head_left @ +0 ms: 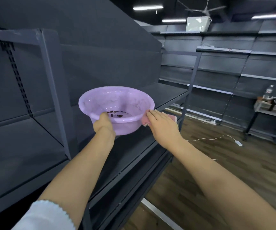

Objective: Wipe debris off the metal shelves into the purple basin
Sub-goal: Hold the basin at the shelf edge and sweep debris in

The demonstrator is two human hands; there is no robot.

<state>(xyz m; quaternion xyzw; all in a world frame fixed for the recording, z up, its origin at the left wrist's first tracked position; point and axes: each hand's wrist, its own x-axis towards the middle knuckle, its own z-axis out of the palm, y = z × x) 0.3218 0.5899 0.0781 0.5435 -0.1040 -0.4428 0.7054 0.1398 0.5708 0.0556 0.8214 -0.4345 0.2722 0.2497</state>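
While the aisle is taken in from head height, long runs of dark grey metal shelves (167, 95) are seen to fill the room, bare on both sides, over a wood-plank floor (225, 163) under strip lights and a ceiling fan. A white cable (213, 138) is trailed across the floor; a water bottle (268, 92) is stood on a side rack well apart to the right. The purple basin (116, 110) is held just off the shelf edge, slightly tilted toward the viewer, with dark debris (116, 113) gathered at its bottom. Its near rim is gripped by the left hand (104, 124), thumb hooked inside and fingers hidden beneath. A pink cloth (152, 121) is pressed flat on the shelf by the right hand (163, 125), fingers straight and together, their tips touching the basin's right rim. Risks are judged as follows: debris could be dropped between shelf edge and rim if the basin is let drift outward or sit too high; the one-handed rim grip could slip or tip the bowl, so that the collected crumbs are spilled to the floor; fine grit could be smeared rather than swept if the cloth is dragged flat. Whether loose debris remains under the cloth cannot be told.
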